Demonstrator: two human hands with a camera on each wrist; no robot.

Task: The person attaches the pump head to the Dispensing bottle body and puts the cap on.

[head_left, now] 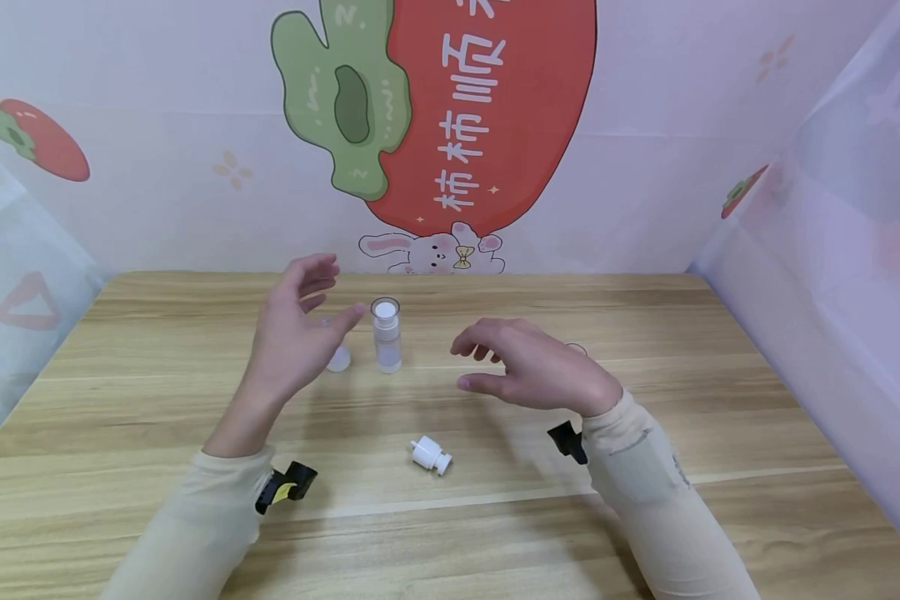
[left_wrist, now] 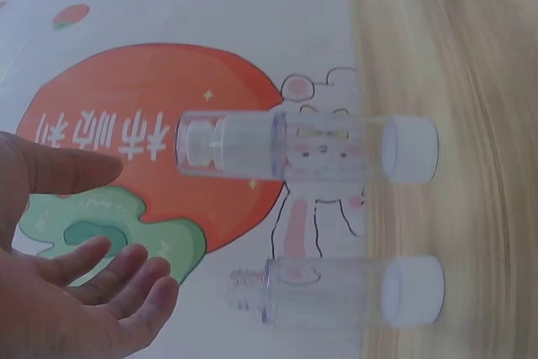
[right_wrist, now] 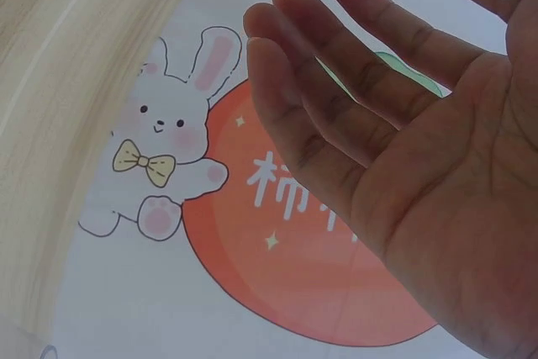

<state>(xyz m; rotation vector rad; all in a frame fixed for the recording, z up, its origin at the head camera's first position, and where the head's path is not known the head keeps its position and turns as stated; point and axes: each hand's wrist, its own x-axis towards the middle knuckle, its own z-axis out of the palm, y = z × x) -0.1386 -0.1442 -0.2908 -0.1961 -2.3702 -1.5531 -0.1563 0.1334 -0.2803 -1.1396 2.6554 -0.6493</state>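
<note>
Raised above the back left of the table, my left hand [head_left: 291, 337] holds nothing, its fingers loosely bent. Just right of its thumb stands a clear bottle [head_left: 387, 353] with a white base and a clear cover over its white top. A second clear bottle [left_wrist: 324, 292], uncovered with a bare threaded neck, stands beside it in the left wrist view; in the head view my left hand partly hides it. My right hand [head_left: 532, 367] hovers right of the bottles, palm empty in the right wrist view. A small white pump head [head_left: 430, 455] lies on its side between my forearms.
Behind my right hand shows a thin clear rim [head_left: 577, 347], mostly hidden. The wooden table [head_left: 450, 533] ends at a printed cloth backdrop [head_left: 645, 200], with more cloth on both sides. Black wrist mounts [head_left: 288, 486] stick out from my sleeves.
</note>
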